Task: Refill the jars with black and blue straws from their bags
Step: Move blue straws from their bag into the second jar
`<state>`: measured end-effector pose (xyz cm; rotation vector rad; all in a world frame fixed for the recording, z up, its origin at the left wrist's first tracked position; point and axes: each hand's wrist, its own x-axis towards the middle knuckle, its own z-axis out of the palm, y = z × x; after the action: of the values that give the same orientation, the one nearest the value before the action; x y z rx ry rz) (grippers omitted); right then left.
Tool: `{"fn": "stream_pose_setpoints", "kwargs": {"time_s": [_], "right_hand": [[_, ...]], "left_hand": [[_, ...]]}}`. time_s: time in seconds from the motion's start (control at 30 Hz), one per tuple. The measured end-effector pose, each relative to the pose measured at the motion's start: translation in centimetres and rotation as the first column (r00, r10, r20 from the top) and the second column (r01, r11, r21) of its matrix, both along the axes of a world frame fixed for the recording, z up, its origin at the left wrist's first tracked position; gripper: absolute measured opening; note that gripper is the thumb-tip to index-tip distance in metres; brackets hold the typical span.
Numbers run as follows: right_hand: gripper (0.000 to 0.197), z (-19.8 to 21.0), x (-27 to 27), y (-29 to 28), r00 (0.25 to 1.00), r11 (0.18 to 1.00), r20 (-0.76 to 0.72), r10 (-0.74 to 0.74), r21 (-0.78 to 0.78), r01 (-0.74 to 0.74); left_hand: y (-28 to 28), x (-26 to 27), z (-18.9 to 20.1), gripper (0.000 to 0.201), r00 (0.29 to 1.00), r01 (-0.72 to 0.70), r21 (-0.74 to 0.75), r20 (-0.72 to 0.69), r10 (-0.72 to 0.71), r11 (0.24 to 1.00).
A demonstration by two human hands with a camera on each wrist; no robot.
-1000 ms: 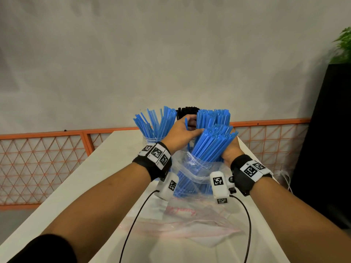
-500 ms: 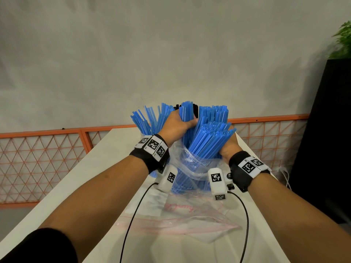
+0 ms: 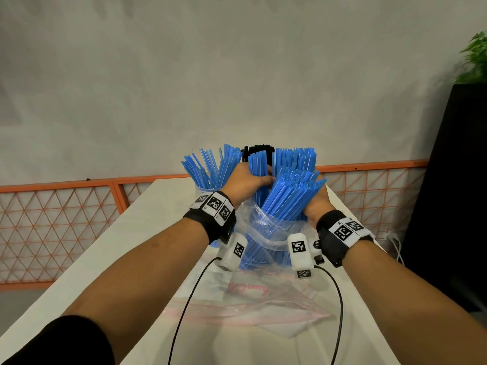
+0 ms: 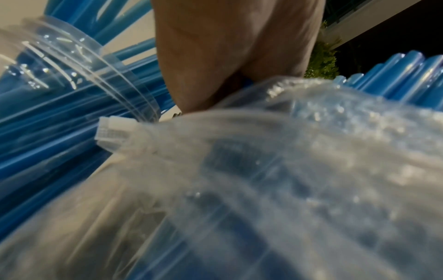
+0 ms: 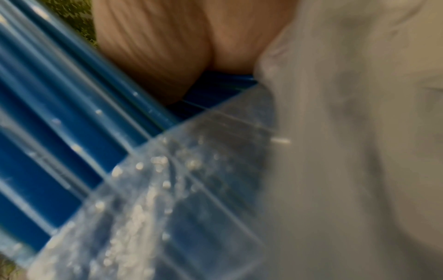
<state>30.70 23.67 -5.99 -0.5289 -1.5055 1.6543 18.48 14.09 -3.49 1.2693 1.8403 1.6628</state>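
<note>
A clear plastic bag (image 3: 266,230) stands upright on the table, packed with blue straws (image 3: 287,196) that fan out of its mouth. My left hand (image 3: 246,180) grips a small bunch of blue straws (image 3: 259,163) held up above the rest. My right hand (image 3: 317,204) wraps the bag and its bundle from the right, with its fingers hidden behind the straws. A clear jar (image 3: 204,189) holding blue straws (image 3: 210,167) stands just to the left. Black straws (image 3: 257,149) poke up behind. In the left wrist view the jar (image 4: 72,66) lies next to the bag (image 4: 287,170).
An empty zip bag (image 3: 263,309) lies flat on the white table (image 3: 131,246) in front of the standing bag. Two wrist cables trail over it. An orange mesh fence (image 3: 66,219) runs behind, and a dark cabinet (image 3: 453,206) with a plant stands at the right.
My left hand has closed on a small bunch of blue straws and lifted it above the bundle. The right hand stays on the bag.
</note>
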Motion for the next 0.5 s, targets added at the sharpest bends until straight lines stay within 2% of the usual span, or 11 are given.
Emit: {"fn": "stream_pose_setpoints", "kwargs": {"time_s": [0.1, 0.23, 0.4, 0.5], "right_hand": [[0.014, 0.1, 0.0, 0.1, 0.999, 1.000, -0.031, 0.023, -0.002, -0.023], [0.014, 0.0, -0.1, 0.1, 1.000, 1.000, 0.007, 0.011, 0.016, -0.011], [0.018, 0.1, 0.2, -0.2, 1.000, 0.999, -0.007, 0.020, -0.035, -0.020], [0.026, 0.2, 0.2, -0.2, 0.998, 0.992, -0.057, 0.023, -0.123, -0.030]], "left_hand": [[0.1, 0.1, 0.5, 0.016, 1.000, 0.020, 0.005, -0.022, -0.020, 1.000], [-0.2, -0.2, 1.2, 0.011, 0.994, -0.087, 0.059, 0.074, 0.083, 0.994], [-1.2, -0.3, 2.9, 0.006, 0.990, -0.063, 0.172, 0.137, 0.040, 0.983], [-1.9, -0.1, 4.2, 0.004, 0.987, -0.080, 0.267, 0.158, 0.039, 0.960]]}}
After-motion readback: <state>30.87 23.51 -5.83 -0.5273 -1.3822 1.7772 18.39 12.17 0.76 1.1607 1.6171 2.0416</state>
